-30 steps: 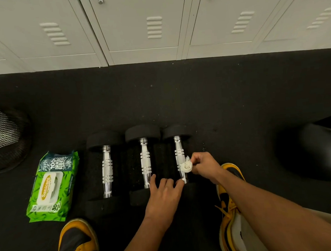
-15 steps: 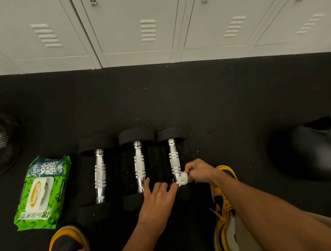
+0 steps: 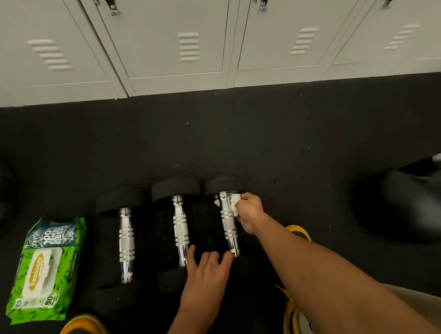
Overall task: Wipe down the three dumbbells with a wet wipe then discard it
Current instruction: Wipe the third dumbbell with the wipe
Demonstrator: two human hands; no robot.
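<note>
Wet wipe pinched in right hand against rightmost of 3 dumbbells; left hand flat, fingers straight on near end.

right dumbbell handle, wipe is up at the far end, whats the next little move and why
Probably draw the wet wipe back down the handle of the right dumbbell toward the near end. The right hand holds it against the far end beside the far head, so the shaft below lies uncovered, and the left hand rests at the near end, likely steadying it.

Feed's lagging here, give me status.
Right hand presses wet wipe on right dumbbell handle. Left hand steadies its near end. Nothing blocking.
</note>
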